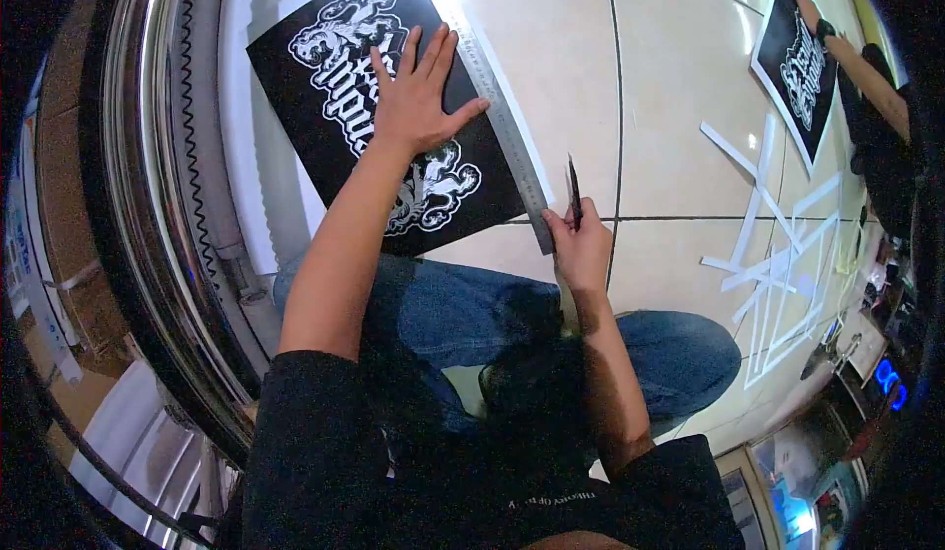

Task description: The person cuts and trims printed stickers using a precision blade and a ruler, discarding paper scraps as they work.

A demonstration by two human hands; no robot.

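Note:
A black sheet printed with a white tiger design (pixel 325 53) lies on the tiled floor. My left hand (pixel 418 92) presses flat on it, fingers spread, with the thumb against a long metal ruler (pixel 507 122) laid along the sheet's right edge. At the ruler's near end, my right hand (pixel 581 245) grips a slim dark cutter (pixel 573 191), blade pointing up beside the ruler.
White paper strips (pixel 773 245) lie scattered on the tiles to the right. Another person's arm (pixel 866 67) rests on a second black print (pixel 799 63) at the upper right. A metal-framed, curved structure (pixel 148 186) stands on the left. My jeans-clad knees are below the sheet.

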